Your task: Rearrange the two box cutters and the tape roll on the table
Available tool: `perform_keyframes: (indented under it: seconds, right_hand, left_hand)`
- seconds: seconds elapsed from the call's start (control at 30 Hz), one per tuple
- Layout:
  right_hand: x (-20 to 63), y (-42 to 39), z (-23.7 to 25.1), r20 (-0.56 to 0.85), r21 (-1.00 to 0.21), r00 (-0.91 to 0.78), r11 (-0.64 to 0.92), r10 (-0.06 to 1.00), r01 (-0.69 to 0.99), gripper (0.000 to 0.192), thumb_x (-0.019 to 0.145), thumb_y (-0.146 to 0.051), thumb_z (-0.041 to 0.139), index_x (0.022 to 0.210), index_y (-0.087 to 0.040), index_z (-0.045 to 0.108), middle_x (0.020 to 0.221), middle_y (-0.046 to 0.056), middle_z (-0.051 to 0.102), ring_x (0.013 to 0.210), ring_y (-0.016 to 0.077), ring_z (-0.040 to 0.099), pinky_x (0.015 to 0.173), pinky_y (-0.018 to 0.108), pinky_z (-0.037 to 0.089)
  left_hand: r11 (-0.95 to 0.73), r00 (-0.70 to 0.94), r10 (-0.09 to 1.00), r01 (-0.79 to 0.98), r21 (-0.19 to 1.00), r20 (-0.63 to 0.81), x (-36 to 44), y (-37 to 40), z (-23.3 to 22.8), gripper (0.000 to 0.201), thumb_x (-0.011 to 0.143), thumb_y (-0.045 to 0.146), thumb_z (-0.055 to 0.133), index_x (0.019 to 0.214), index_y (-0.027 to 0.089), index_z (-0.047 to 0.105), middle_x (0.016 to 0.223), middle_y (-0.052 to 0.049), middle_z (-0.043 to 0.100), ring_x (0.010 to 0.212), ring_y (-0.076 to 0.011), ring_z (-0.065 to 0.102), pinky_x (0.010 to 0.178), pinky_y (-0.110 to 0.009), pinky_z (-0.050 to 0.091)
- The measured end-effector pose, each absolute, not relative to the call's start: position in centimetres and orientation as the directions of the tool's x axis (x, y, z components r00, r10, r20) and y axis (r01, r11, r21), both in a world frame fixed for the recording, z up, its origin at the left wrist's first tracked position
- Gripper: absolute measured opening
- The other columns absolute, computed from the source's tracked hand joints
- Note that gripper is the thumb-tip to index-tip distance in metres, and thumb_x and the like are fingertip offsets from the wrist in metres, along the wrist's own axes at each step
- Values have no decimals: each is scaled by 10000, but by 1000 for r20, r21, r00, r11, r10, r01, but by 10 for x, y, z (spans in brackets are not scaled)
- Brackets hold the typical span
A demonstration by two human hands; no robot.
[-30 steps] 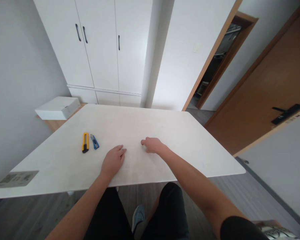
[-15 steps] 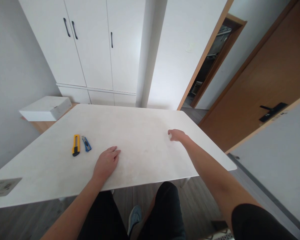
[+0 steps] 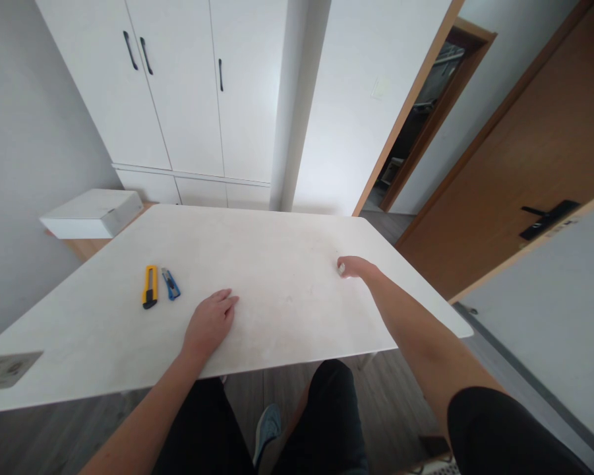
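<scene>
My right hand (image 3: 355, 266) is closed around a small white thing (image 3: 341, 268) over the right part of the white table (image 3: 277, 251). Most of that thing is hidden by the fingers, so its kind does not show. On the near edge side, my left hand (image 3: 210, 321) lies palm down on the tabletop, fingers stretched out and holding nothing. To its left are two utility knives, a larger yellow one (image 3: 149, 287) and a smaller blue one (image 3: 171, 284), lying side by side.
A printed label (image 3: 10, 371) is at the table's left front corner. Beyond the back left corner, a white box (image 3: 93, 212) rests on a wooden surface. White cabinets (image 3: 173, 99) stand behind the table; a brown door (image 3: 504, 145) is at the right.
My right hand has shifted slightly to the right with the small white thing in it. My left hand and both utility knives stay in place.
</scene>
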State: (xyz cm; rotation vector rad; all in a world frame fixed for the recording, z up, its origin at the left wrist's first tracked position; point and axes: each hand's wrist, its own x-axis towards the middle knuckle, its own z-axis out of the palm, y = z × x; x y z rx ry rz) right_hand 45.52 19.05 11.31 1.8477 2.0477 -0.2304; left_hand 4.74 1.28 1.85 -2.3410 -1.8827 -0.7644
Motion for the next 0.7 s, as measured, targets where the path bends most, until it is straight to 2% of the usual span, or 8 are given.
perform_keyframes:
  seconds: [0.13, 0.23, 0.33, 0.4, 0.47, 0.57, 0.67, 0.7]
  right_hand:
    - [454, 183, 121, -386, 138, -39, 99, 922, 985, 685, 703, -277, 783, 1338, -257, 527, 1192, 71, 653, 1021, 248, 632, 757, 295, 483]
    - [443, 174, 131, -367, 187, 18, 55, 930, 981, 780, 682, -311, 810, 1373, -189, 470, 1258, 161, 596, 1055, 298, 623, 768, 350, 498]
    - [408, 168, 138, -263, 212, 13, 44, 965, 976, 565, 772, -280, 730, 1284, -144, 534, 1235, 211, 579, 1052, 302, 628, 784, 372, 496]
    - [365, 163, 141, -195, 143, -139, 168, 971, 975, 363, 854, -268, 643, 1199, -162, 598, 1195, 181, 616, 1074, 274, 622, 831, 353, 478]
    - [310, 154, 142, -169, 18, -364, 372, 916, 928, 250, 902, -270, 585, 1125, -181, 651, 1146, 132, 668, 1073, 240, 621, 867, 323, 456]
    - [211, 132, 138, -146, -170, -627, 605, 765, 778, 196, 903, -257, 566, 998, -176, 717, 1040, 80, 724, 979, 193, 646, 847, 273, 447]
    - [114, 104, 128, -128, -278, -740, 692, 660, 666, 222, 887, -224, 535, 931, -181, 748, 982, 64, 745, 935, 183, 664, 791, 251, 460]
    - [85, 96, 124, -116, -292, -745, 694, 657, 658, 239, 891, -228, 519, 929, -182, 751, 996, 71, 745, 949, 193, 667, 791, 257, 468]
  left_hand:
    - [-257, 127, 906, 923, 286, 405, 47, 13, 18, 395, 924, 275, 404, 1099, 177, 744, 1265, -123, 672, 1176, -268, 623, 1065, -442, 463]
    - [-238, 122, 913, 934, 266, 388, 50, 12, 21, 377, 921, 240, 415, 1098, 181, 744, 1263, -121, 674, 1178, -258, 622, 1066, -428, 462]
    - [-208, 112, 929, 945, 251, 352, 53, 10, 25, 354, 922, 207, 436, 1107, 194, 737, 1269, -109, 672, 1188, -239, 614, 1067, -409, 458]
    - [-196, 99, 937, 943, 268, 334, 54, 10, 27, 337, 919, 194, 460, 1121, 192, 730, 1290, -111, 660, 1208, -235, 599, 1075, -402, 446]
    - [-187, 84, 941, 937, 296, 328, 55, 9, 28, 327, 914, 185, 477, 1127, 191, 726, 1302, -113, 652, 1221, -236, 588, 1082, -402, 434]
    - [-202, 78, 934, 921, 333, 348, 55, 9, 26, 309, 905, 168, 485, 1097, 184, 727, 1298, -129, 648, 1224, -247, 580, 1075, -410, 430]
    - [-219, 66, 923, 900, 377, 379, 55, 9, 16, 285, 897, 163, 480, 1054, 162, 718, 1171, -142, 698, 1159, -269, 609, 1037, -442, 447]
    - [-217, 54, 920, 895, 391, 388, 54, 10, 10, 289, 898, 168, 476, 1073, 151, 706, 1139, -144, 706, 1145, -279, 614, 1028, -458, 449]
